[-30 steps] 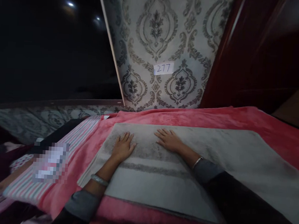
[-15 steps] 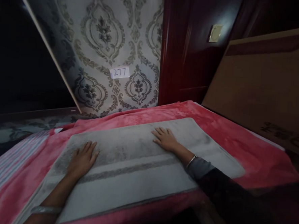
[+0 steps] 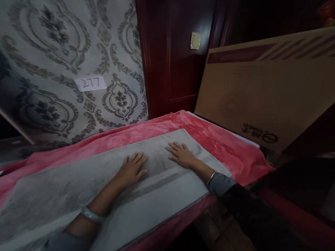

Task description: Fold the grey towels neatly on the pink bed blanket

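The left hand (image 3: pixel 130 171) and right hand (image 3: pixel 182 156) lie flat on the gray mat (image 3: pixel 64 180), gripping nothing, a pink blanket (image 3: pixel 217 142) under it.

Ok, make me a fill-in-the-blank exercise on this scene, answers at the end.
1. The left hand and the right hand both rest, palms ____, on the grey fabric.
2. The grey fabric lies on ____ of the pink blanket.
3. The white label on the patterned wallpaper bears the number ____.
4. The thicker bangle is worn behind the ____ hand.

Missing words: down; top; 277; left.
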A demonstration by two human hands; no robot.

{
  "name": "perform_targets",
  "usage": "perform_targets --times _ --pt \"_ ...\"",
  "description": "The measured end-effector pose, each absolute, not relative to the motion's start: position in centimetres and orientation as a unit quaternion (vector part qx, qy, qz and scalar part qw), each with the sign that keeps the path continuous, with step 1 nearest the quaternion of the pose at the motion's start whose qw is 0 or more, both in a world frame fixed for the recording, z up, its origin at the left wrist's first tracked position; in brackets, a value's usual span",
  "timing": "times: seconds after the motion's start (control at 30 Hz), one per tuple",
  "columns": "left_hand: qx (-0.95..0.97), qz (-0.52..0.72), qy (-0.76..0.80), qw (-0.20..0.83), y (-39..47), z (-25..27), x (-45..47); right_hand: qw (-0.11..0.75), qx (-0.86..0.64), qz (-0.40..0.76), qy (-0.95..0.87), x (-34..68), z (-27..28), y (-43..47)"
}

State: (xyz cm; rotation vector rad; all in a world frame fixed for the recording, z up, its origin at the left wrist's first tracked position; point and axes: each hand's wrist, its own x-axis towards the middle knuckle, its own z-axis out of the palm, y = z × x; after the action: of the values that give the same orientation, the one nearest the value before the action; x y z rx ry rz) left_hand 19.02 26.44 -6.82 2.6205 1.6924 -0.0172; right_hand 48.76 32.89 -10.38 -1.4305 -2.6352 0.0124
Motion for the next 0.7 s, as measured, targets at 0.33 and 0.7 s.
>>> perform_targets --times 0.33,0.7 --pt "0.834 0.027 0.546 -0.077 27.0 -9.0 19.7 0.085 -0.531 0.068 -0.841 54.3 -9.4 36.9" --pt "0.842 0.045 0.532 -0.082 27.8 -9.3 19.8 0.135 -0.634 0.078 -0.757 60.6 -7.3 34.0"
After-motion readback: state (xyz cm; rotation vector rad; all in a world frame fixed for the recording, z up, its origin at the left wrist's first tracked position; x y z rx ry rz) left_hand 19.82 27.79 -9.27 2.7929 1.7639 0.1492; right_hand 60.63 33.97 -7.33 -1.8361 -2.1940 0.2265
